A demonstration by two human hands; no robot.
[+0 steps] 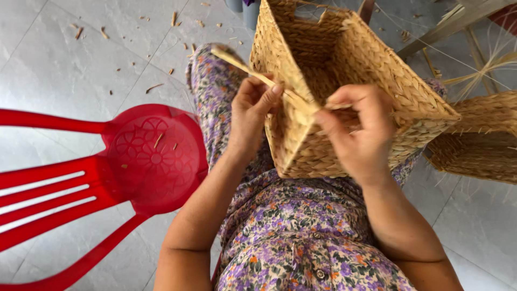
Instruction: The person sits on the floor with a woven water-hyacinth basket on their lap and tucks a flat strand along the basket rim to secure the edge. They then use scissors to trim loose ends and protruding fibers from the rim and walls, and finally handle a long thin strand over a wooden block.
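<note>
Here, a square woven basket (pixel 344 70) rests tilted on the person's lap, its open mouth facing up and away. The left hand (pixel 252 116) pinches a flat straw strand (pixel 242 67) against the basket's near corner, fingers closed on it. The right hand (pixel 360 132) grips the near rim, fingers curled over the edge. A red plastic chair (pixel 107 178) stands just beside the left knee, and another woven basket (pixel 479 140) lies on the floor to the right.

A red plastic chair (pixel 134 161) stands on the shiny grey tile floor (pixel 64 70), with little straw bits (pixel 102 33) scattered behind it.
</note>
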